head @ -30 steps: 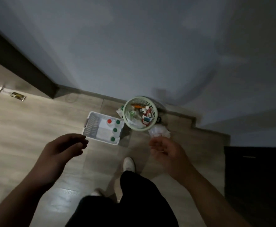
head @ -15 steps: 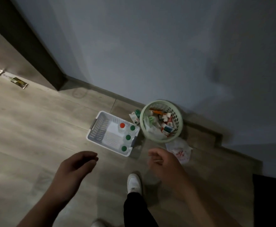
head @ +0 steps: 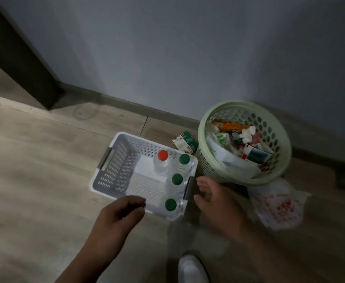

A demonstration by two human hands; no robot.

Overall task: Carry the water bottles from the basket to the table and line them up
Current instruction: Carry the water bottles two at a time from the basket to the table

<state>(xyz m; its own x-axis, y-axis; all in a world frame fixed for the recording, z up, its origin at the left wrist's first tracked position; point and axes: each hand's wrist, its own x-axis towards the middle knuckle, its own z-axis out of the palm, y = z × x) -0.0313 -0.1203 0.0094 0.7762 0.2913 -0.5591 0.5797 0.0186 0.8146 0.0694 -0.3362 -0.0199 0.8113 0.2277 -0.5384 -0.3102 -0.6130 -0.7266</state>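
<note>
A white basket [head: 114,166] sits on the wood floor [head: 34,180] in the middle of the frame. Four water bottles [head: 161,166] stand up in its right side. One has a red cap [head: 163,155] and three have green caps [head: 170,204]. The left hand [head: 120,213] is over the basket's lower edge. Its grip is loose, with the fingers softly curled, and it holds nothing. The right hand [head: 214,205] is just right of the basket's dark handle [head: 188,187], with its grip apart and nothing in it. A green bin [head: 243,103] full of trash stands at the right.
</note>
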